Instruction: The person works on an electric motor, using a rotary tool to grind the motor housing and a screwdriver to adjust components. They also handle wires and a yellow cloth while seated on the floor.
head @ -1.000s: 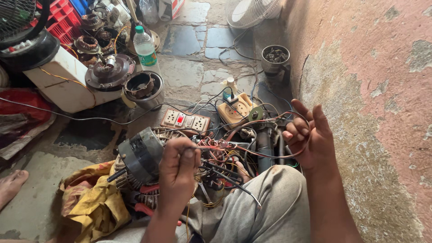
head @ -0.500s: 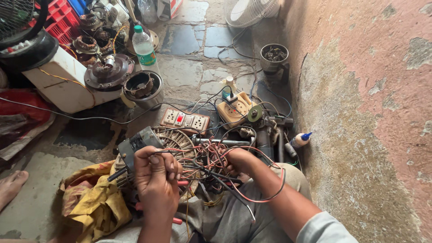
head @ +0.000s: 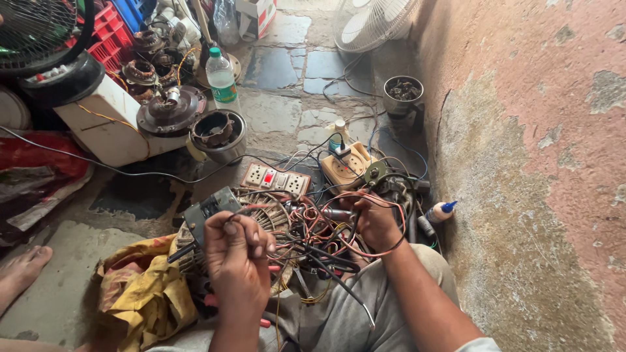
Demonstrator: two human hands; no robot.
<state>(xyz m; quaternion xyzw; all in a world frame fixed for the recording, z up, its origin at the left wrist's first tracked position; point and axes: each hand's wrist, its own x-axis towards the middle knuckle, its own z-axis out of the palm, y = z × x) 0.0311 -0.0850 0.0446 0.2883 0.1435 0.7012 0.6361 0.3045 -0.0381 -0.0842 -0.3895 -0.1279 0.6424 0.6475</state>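
I sit on a stone floor over a fan motor stator (head: 261, 218) with copper windings and a tangle of red and black wires (head: 319, 228). My left hand (head: 238, 251) is closed near the stator's front, pinching a thin dark wire between thumb and fingers. My right hand (head: 375, 218) reaches into the wire tangle to the right and grips a bundle of wires beside a dark tool. Red-handled pliers (head: 274, 267) lie under my left hand.
A grey switch board (head: 277, 179) and a beige socket box (head: 349, 166) lie beyond the stator. A plastic bottle (head: 222, 78), motor parts (head: 169, 111), a metal bowl (head: 218, 133), a yellow cloth (head: 147, 293), a glue bottle (head: 440, 210) and a pink wall at right surround me.
My right hand came down from the open raised pose by the wall into the wire tangle. My left hand shifted slightly left and lifted a wire.
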